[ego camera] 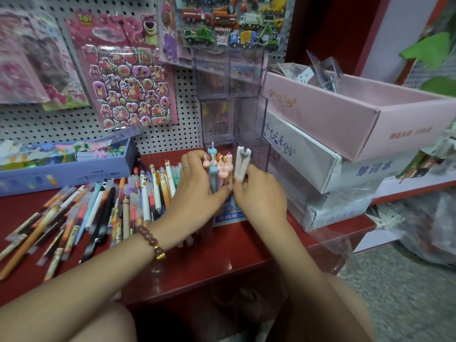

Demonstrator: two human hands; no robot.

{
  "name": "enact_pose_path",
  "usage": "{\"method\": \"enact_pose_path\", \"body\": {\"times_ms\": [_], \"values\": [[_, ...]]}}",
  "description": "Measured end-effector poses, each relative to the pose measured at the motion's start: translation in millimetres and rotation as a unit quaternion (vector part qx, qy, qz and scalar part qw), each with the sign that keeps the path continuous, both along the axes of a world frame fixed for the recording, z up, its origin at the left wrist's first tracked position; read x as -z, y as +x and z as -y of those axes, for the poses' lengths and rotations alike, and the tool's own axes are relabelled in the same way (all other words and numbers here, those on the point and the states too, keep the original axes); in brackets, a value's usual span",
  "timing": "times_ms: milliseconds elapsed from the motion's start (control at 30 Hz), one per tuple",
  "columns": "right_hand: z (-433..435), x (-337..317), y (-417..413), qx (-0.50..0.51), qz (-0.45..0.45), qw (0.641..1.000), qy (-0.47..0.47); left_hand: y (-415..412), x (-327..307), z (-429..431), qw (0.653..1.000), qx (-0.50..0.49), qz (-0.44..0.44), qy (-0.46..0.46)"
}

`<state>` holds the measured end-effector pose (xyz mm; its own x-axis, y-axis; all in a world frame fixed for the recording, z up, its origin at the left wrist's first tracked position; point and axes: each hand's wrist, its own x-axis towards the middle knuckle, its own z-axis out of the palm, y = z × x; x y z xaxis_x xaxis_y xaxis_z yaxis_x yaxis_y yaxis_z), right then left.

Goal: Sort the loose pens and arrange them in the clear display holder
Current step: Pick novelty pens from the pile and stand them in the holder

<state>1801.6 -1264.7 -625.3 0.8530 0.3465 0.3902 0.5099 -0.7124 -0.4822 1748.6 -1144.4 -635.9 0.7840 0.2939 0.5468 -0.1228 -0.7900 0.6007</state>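
Observation:
A tiered clear display holder [232, 95] stands on the red shelf against the pegboard. In its front low compartment stand several pens with pink and teal animal tops [218, 166]. My left hand [197, 186] grips this bunch from the left, thumb pressed at its front. My right hand [259, 191] pinches two white fuzzy-sleeved pens [242, 162] upright just right of the bunch. Loose pens [98, 208] lie spread over the shelf to the left.
A blue box [61, 169] of items sits at the back left. Stacked pink and white boxes [345, 134] crowd the right side beside the holder. Sticker sheets [123, 77] hang on the pegboard. The red shelf [222, 255] has a front edge near my knees.

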Motion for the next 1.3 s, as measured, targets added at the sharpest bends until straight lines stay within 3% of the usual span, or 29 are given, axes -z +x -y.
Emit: {"method": "enact_pose_path", "body": {"times_ms": [100,233,433,667,800,967,1100,1300], "values": [[-1.1,1.5,2.4,-0.004,-0.012,0.999,-0.044,-0.3,4.0,-3.9,1.0,0.012,-0.008,-0.015],[12.2,1.5,9.7,-0.094,-0.13,0.985,0.064,-5.4,3.7,-4.2,0.999,0.017,0.014,-0.024],[18.5,-4.2,5.3,-0.156,-0.035,0.972,0.17,-10.5,-5.3,-7.6,0.996,0.05,0.057,0.042],[6.7,-2.8,14.4,-0.125,-0.023,0.978,0.163,-11.4,-6.5,-8.3,0.996,0.047,0.058,0.054],[11.7,1.9,20.1,-0.168,-0.079,0.973,0.138,-12.3,-5.7,-4.7,0.997,0.056,0.054,0.007],[17.7,4.9,16.4,-0.199,-0.064,0.97,0.126,-11.6,-2.1,-6.6,0.998,0.048,0.024,-0.023],[14.0,0.6,13.8,-0.172,0.009,0.979,0.108,-13.7,-2.4,-7.9,0.999,0.035,0.037,0.008],[12.8,-3.6,9.6,-0.194,0.036,0.971,0.134,-15.2,-12.4,-16.4,0.995,0.019,0.068,0.071]]}}
